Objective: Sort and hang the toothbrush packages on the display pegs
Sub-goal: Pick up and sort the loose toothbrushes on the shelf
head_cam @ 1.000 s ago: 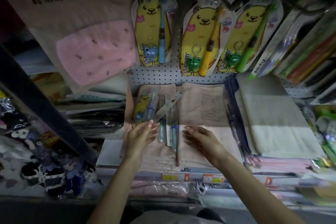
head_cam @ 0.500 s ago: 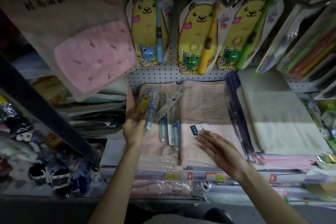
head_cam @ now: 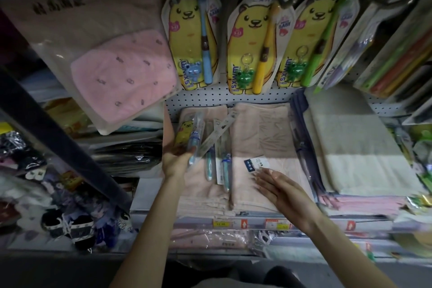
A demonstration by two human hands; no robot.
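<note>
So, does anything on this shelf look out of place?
Yes: slim clear toothbrush packages lie loose on the folded pink towels, one slanted across the others, unlike the yellow bear packages hanging above.

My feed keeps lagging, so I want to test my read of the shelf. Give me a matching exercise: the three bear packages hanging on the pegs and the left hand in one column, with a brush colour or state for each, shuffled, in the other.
Column A
1. left bear package
2. middle bear package
3. right bear package
4. left hand

Column B
a. holds a green toothbrush
b. fingers grip a toothbrush package above the pink towels
c. holds a blue toothbrush
d. holds a yellow toothbrush

Pairs: 1-c, 2-d, 3-a, 4-b
</note>
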